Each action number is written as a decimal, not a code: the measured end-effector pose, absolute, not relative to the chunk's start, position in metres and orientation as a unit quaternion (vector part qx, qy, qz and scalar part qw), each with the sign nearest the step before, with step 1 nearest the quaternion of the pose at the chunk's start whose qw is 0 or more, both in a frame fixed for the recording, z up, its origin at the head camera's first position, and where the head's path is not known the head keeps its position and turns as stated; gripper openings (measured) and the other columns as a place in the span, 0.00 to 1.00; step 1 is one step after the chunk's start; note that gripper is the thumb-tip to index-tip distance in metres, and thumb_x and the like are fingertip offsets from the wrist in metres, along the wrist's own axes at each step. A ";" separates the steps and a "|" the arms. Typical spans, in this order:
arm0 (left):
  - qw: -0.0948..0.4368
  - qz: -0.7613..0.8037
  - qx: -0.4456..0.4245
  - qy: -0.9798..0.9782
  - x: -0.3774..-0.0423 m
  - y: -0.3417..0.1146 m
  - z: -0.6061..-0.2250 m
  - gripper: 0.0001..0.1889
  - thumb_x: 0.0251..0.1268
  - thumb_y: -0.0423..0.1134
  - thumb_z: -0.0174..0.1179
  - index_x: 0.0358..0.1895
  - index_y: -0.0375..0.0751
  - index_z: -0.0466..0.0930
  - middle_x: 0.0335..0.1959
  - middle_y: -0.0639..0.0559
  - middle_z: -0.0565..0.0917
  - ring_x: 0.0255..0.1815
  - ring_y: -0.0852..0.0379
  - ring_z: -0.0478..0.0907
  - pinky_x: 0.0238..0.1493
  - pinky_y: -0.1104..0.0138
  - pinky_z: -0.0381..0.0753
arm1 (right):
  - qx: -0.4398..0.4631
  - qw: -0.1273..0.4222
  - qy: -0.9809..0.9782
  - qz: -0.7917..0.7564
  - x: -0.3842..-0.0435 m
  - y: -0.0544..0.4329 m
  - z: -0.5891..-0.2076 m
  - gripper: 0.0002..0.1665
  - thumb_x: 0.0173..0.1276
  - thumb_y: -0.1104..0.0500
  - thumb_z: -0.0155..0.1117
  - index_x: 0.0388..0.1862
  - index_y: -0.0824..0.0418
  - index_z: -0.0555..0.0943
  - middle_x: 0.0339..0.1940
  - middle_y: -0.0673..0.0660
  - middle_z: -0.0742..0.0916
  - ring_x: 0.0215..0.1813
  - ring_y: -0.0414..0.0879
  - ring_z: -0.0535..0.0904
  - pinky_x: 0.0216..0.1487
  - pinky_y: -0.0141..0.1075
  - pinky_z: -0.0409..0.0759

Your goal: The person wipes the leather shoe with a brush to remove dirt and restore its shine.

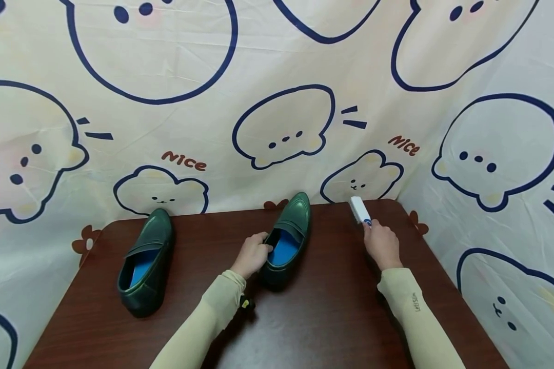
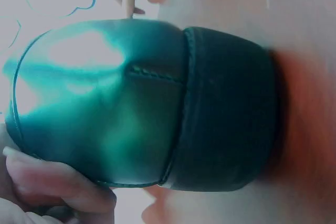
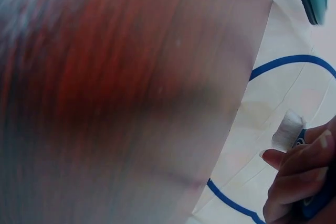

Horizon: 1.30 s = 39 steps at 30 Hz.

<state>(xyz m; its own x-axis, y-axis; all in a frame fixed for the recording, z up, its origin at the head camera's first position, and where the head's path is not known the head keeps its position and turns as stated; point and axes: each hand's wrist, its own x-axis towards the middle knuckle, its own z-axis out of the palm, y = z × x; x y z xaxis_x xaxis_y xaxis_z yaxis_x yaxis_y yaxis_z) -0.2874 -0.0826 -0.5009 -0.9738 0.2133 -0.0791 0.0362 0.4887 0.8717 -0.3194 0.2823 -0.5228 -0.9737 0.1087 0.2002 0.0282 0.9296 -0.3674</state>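
While a first green loafer (image 1: 146, 271) stands at left on the brown table (image 1: 323, 323), the left hand (image 1: 251, 254), its forearm slanting inward, grips a second loafer (image 1: 298, 218) near centre by its left side; the right hand (image 1: 382, 246), likewise angled inward, curls round a white-headed brush (image 1: 359, 209).

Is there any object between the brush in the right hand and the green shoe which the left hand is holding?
No visible object: in the head view, just brown tabletop shows between the brush in the right hand and the green shoe in the left hand. The other shoe stands farther left, outside this gap.
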 end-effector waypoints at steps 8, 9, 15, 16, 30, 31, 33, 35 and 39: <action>0.126 0.565 0.039 0.815 -0.273 -0.060 -0.512 0.13 0.73 0.30 0.47 0.53 0.30 0.76 0.32 0.40 0.79 0.07 0.55 0.64 0.13 0.62 0.75 | -0.043 0.088 -0.977 0.189 -0.319 0.290 -0.528 0.23 0.84 0.52 0.49 0.45 0.74 0.77 0.28 0.69 0.83 0.25 0.58 0.80 0.27 0.52 0.77; 0.126 0.569 0.037 0.812 -0.271 -0.058 -0.513 0.13 0.73 0.30 0.46 0.53 0.29 0.76 0.34 0.38 0.80 0.07 0.55 0.65 0.14 0.61 0.76 | -0.046 0.082 -0.978 0.187 -0.319 0.290 -0.528 0.23 0.84 0.52 0.49 0.45 0.74 0.77 0.28 0.69 0.84 0.26 0.59 0.80 0.27 0.52 0.77; 0.125 0.599 0.012 0.791 -0.260 -0.046 -0.518 0.21 0.73 0.30 0.44 0.66 0.28 0.69 0.56 0.28 0.76 0.10 0.52 0.68 0.19 0.56 0.80 | -0.050 0.050 -0.980 0.185 -0.321 0.287 -0.532 0.23 0.84 0.52 0.49 0.46 0.73 0.78 0.33 0.71 0.85 0.30 0.61 0.82 0.31 0.55 0.79; 0.122 0.604 0.007 0.788 -0.260 -0.045 -0.518 0.22 0.73 0.30 0.44 0.68 0.28 0.68 0.57 0.27 0.75 0.11 0.52 0.68 0.20 0.56 0.81 | -0.048 0.048 -0.980 0.187 -0.322 0.286 -0.533 0.23 0.84 0.52 0.49 0.46 0.74 0.78 0.34 0.71 0.85 0.30 0.62 0.82 0.31 0.56 0.80; 0.134 0.659 0.004 0.741 -0.260 -0.021 -0.517 0.19 0.80 0.37 0.45 0.64 0.27 0.66 0.31 0.45 0.72 0.14 0.54 0.74 0.28 0.55 0.87 | -0.045 -0.001 -0.981 0.191 -0.325 0.283 -0.531 0.22 0.84 0.53 0.50 0.46 0.74 0.77 0.31 0.67 0.83 0.29 0.57 0.80 0.32 0.51 0.78; 0.139 0.663 0.004 0.735 -0.259 -0.021 -0.516 0.19 0.80 0.38 0.45 0.64 0.27 0.66 0.27 0.46 0.71 0.14 0.54 0.73 0.29 0.56 0.87 | -0.046 -0.009 -0.980 0.193 -0.325 0.283 -0.531 0.22 0.84 0.53 0.49 0.47 0.74 0.77 0.32 0.68 0.83 0.30 0.57 0.80 0.32 0.51 0.79; 0.151 0.675 0.006 0.722 -0.257 -0.021 -0.516 0.21 0.82 0.41 0.46 0.66 0.29 0.65 0.22 0.48 0.69 0.15 0.54 0.72 0.31 0.56 0.88 | -0.049 -0.023 -0.980 0.193 -0.325 0.285 -0.532 0.23 0.84 0.53 0.48 0.50 0.75 0.75 0.35 0.70 0.83 0.32 0.58 0.81 0.34 0.52 0.79; 0.167 0.687 0.013 0.707 -0.257 -0.022 -0.516 0.22 0.83 0.44 0.46 0.67 0.30 0.64 0.17 0.49 0.68 0.15 0.54 0.70 0.33 0.55 0.89 | -0.052 -0.031 -0.980 0.190 -0.323 0.286 -0.532 0.23 0.84 0.53 0.48 0.53 0.76 0.74 0.38 0.72 0.84 0.34 0.60 0.82 0.36 0.54 0.81; 0.191 0.692 0.038 0.695 -0.259 -0.026 -0.519 0.25 0.85 0.51 0.46 0.66 0.30 0.64 0.21 0.49 0.69 0.16 0.55 0.69 0.34 0.52 0.89 | -0.061 -0.037 -0.980 0.185 -0.321 0.289 -0.532 0.24 0.84 0.53 0.47 0.55 0.77 0.72 0.40 0.74 0.84 0.35 0.62 0.83 0.38 0.55 0.81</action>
<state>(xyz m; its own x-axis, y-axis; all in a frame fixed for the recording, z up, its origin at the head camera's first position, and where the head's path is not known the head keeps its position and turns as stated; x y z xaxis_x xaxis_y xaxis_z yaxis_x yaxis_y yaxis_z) -0.2586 -0.0258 -0.5186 -0.9238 0.3182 -0.2129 -0.2114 0.0399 0.9766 -0.3211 0.2886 -0.5322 -0.9899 0.1060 -0.0944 0.1331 0.9243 -0.3578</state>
